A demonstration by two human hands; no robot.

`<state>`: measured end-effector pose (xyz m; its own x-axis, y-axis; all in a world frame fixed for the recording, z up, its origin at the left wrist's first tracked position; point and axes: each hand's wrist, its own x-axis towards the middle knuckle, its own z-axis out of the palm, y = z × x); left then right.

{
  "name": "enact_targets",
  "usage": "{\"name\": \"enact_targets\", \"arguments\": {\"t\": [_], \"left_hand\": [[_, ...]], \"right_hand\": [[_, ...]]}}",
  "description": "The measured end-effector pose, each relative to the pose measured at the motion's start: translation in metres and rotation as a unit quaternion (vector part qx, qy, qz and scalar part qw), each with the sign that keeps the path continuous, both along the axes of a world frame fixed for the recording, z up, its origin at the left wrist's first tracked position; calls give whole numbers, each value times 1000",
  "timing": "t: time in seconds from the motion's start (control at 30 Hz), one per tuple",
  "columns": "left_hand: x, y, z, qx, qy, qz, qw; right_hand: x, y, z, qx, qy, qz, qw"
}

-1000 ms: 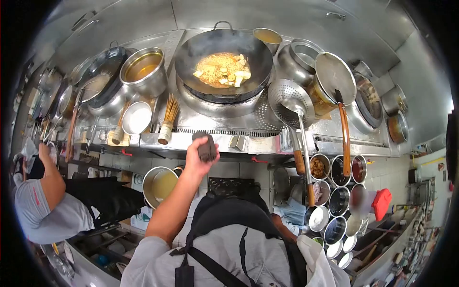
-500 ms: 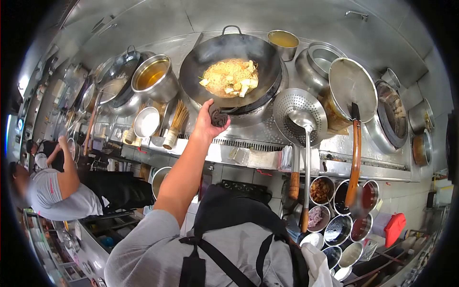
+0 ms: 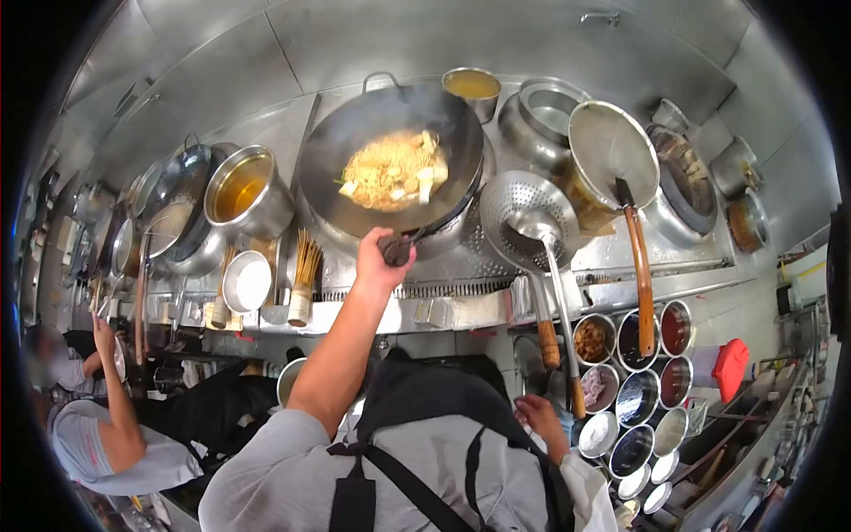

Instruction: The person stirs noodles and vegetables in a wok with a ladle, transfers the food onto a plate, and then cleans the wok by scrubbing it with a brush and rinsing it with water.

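Observation:
My left hand (image 3: pixel 381 264) is closed around the near handle of a large black wok, with a bunched dark cloth (image 3: pixel 394 252) in the grip. The wok (image 3: pixel 332 168) sits over the burner, and steam rises from it. Inside lie noodles (image 3: pixel 381 168) mixed with pale chunks. Low at my right side, my right hand (image 3: pixel 542 418) hangs beside the apron, its fingers loosely curled and apart, nothing visible in them. Closest to it are a ladle (image 3: pixel 558 293) and a perforated strainer (image 3: pixel 510 199), whose wooden handles stick out over the stove's front edge.
Oil fills a metal pot (image 3: pixel 275 208) left of the wok. Bamboo brushes (image 3: pixel 305 275) and a white bowl (image 3: pixel 247 282) stand nearby. A mesh sieve (image 3: pixel 612 151) rests on a pot at right, above several sauce containers (image 3: pixel 638 399). Another person (image 3: pixel 115 434) works at left.
My left hand and the wok appear lower and further left, as the whole view has shifted. My right hand has come into view at my side. The other person at left has shifted lower.

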<state>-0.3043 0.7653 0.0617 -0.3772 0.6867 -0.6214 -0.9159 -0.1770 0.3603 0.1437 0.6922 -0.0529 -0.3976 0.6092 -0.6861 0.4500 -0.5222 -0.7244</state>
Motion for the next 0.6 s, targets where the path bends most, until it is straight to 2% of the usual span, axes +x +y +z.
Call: {"name": "enact_targets", "arguments": {"t": [0.07, 0.13, 0.17, 0.2, 0.23, 0.27, 0.3, 0.33, 0.4, 0.43, 0.5, 0.53, 0.6], "left_hand": [[3, -15, 18, -19, 22, 3, 1000], [-4, -28, 14, -30, 33, -24, 999], [-6, -33, 10, -30, 25, -18, 999], [-10, -33, 6, -22, 34, -29, 999], [-13, -28, 4, -8, 45, -39, 998], [-17, -21, 3, 2, 39, -32, 999], [-19, -16, 2, -6, 35, -27, 999], [-21, -14, 0, -13, 31, -21, 999], [-23, -12, -8, 22, 29, -15, 999], [-22, -12, -10, 18, 39, -19, 999], [-22, -12, -11, 16, 59, -24, 998], [-21, -13, -10, 20, 59, -16, 998], [-20, -10, -6, 3, 57, -11, 998]], "right_hand": [[9, 14, 68, 140, -71, -4, 988], [19, 35, 103, 195, -90, -114, 970], [32, 44, 87, 340, -137, -81, 927], [16, 51, 103, 360, -181, -60, 913], [7, 52, 104, 455, -232, 36, 859], [0, 58, 100, 541, -278, 133, 783], [-2, 62, 81, 468, -245, 115, 841], [-7, 60, 73, 464, -275, 110, 835], [-6, 70, 55, 381, -287, 69, 876], [-3, 74, 59, 393, -287, 79, 870], [-2, 79, 70, 380, -140, 36, 913], [-9, 73, 86, 385, -138, 43, 912], [-22, 70, 117, 297, -50, -13, 953]]}}
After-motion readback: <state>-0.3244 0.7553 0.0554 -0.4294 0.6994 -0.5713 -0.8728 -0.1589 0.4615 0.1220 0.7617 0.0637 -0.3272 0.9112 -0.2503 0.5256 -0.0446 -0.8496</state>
